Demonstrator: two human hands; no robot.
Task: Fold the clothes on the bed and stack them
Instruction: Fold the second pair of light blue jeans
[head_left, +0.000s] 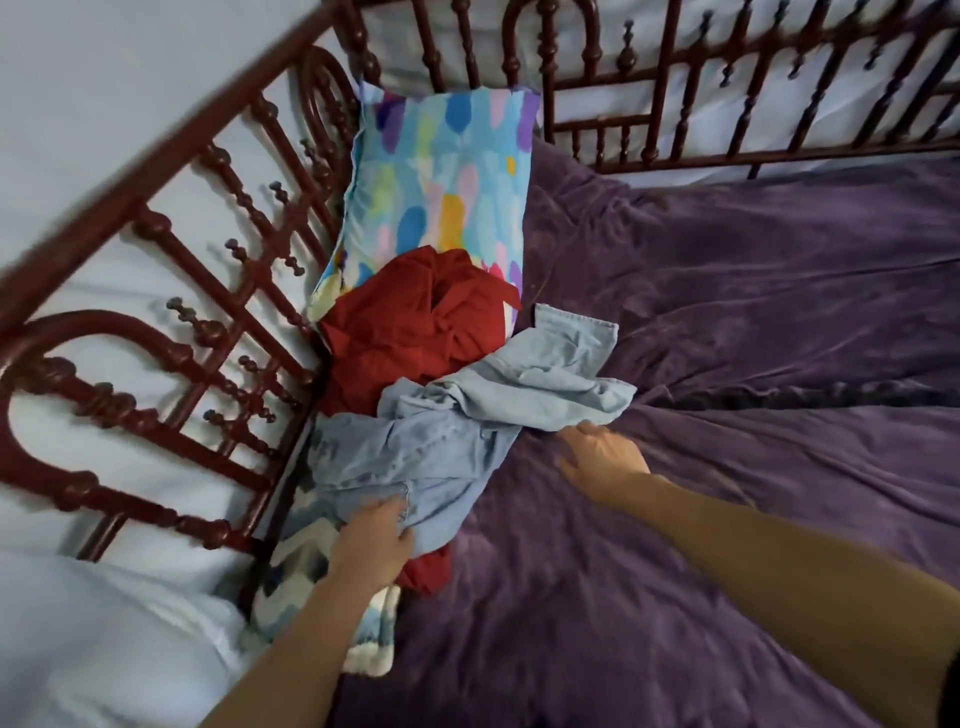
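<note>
By the patterned pillow (447, 171), my left hand (376, 540) grips the crumpled denim garment (457, 431) lying over a red garment (410, 327); my right hand (602, 460), fingers loosely spread, touches its edge.

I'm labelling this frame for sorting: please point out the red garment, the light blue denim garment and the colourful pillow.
red garment (410, 322): head view, bunched upper part.
light blue denim garment (441, 441): head view, crumpled middle.
colourful pillow (441, 171): head view, bare upper half.
</note>
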